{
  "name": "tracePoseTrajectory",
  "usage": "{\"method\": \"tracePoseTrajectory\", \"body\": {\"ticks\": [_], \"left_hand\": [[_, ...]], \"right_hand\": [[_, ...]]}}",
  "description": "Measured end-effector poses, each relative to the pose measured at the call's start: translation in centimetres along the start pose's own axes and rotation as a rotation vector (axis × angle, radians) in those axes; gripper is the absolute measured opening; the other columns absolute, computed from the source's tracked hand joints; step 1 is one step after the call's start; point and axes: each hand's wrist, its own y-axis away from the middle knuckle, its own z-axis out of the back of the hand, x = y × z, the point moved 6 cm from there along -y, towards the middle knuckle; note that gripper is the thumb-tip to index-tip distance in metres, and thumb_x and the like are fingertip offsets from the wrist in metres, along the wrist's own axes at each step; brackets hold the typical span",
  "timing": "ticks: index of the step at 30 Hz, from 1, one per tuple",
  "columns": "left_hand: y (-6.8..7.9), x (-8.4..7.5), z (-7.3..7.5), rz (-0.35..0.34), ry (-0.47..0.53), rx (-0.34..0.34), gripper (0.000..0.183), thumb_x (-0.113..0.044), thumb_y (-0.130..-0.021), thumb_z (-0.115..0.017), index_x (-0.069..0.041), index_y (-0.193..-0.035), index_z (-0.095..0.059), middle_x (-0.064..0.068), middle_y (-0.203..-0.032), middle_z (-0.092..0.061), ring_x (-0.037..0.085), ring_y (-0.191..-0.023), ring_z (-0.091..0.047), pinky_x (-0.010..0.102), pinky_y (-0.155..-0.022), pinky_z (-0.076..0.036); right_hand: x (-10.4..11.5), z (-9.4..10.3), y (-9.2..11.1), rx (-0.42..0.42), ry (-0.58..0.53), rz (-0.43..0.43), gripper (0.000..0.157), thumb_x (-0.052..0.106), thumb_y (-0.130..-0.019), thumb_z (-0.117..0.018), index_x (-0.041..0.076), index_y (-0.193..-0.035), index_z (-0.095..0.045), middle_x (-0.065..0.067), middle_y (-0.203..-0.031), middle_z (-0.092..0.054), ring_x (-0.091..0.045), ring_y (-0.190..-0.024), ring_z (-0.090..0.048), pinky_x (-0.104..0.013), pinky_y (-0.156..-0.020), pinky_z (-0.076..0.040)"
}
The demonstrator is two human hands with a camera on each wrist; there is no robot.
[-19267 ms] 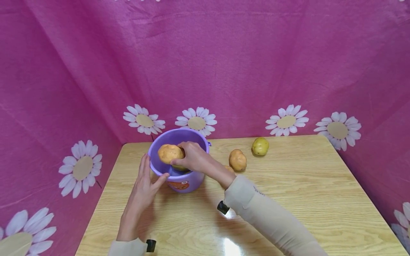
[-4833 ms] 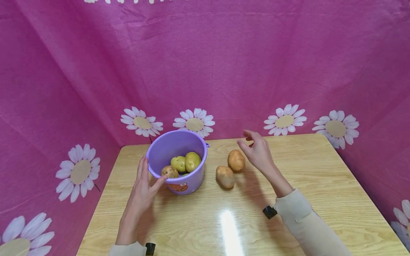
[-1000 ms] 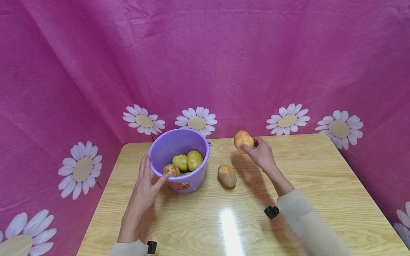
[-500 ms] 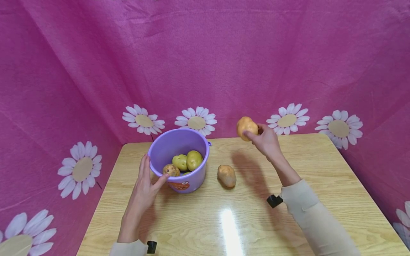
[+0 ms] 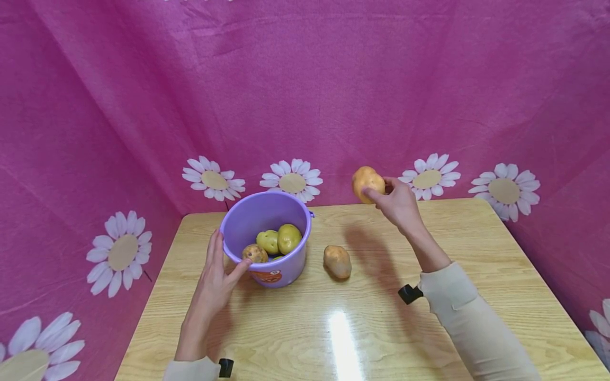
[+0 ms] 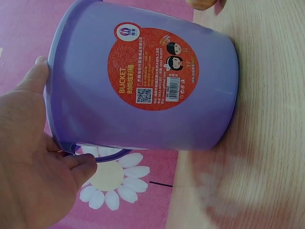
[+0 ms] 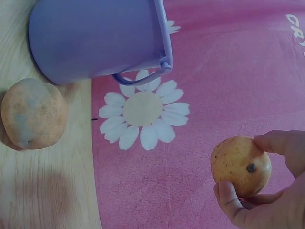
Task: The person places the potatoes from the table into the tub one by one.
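My left hand (image 5: 209,286) grips the rim of a purple bucket (image 5: 296,267), thumb at the front and fingers along its left side. Up close in the left wrist view, the bucket wall (image 6: 143,119) bears a red label. A tan potato (image 5: 364,182) is pinched between the thumb and fingers of my right hand (image 5: 400,209), raised above the table's back edge. Its dark spot faces the right wrist camera. Inside the bucket lie a spotted brown potato (image 5: 254,253) and yellow-green potatoes (image 5: 289,239), partly hidden by the front wall.
Another tan potato (image 5: 337,262), greyish on one side, lies on the wooden table (image 5: 429,317) right of the bucket. Pink cloth (image 5: 333,106) printed with white flowers surrounds the table at the back and sides. The bucket's handle (image 7: 143,78) hangs down.
My right hand picked the tan potato off the table and has lifted it up and slightly right. Earlier, the yellow-green potato left the back of the table. My left hand stays at the bucket.
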Motion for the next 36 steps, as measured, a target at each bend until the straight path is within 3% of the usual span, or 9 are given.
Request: {"method": "tracePoseTrajectory", "body": {"ticks": [14,24,36], "left_hand": [[-0.1,0.1,-0.1,0.005,-0.004,0.002,0.096,-0.037,-0.100,-0.069,-0.010,-0.167,-0.006,0.011,-0.172,-0.005,0.041,-0.153,-0.021,0.064,-0.118,-0.025],[0.0,0.1,0.0,-0.008,0.003,-0.005,0.096,-0.036,-0.100,-0.070,-0.010,-0.167,-0.006,0.010,-0.172,-0.004,0.042,-0.153,-0.021,0.065,-0.117,-0.026],[0.0,0.3,-0.1,0.015,0.003,0.006,0.096,-0.039,-0.100,-0.069,-0.014,-0.168,-0.004,0.007,-0.173,-0.003,0.042,-0.152,-0.022,0.067,-0.116,-0.026]], "right_hand": [[0.7,-1.2,0.1,0.006,-0.003,0.030,0.058,0.028,-0.094,-0.075,-0.012,-0.133,-0.059,-0.024,-0.107,-0.067,-0.014,-0.072,-0.064,-0.020,-0.064,-0.052],[2.2,-4.0,0.6,0.047,0.043,0.046,0.059,0.033,-0.091,-0.077,-0.008,-0.132,-0.062,-0.021,-0.108,-0.071,-0.019,-0.075,-0.068,-0.026,-0.066,-0.052],[5.1,-7.6,1.4,0.112,0.020,0.072,0.056,0.033,-0.090,-0.079,-0.005,-0.128,-0.065,-0.017,-0.106,-0.072,-0.023,-0.084,-0.068,-0.029,-0.070,-0.054]]}}
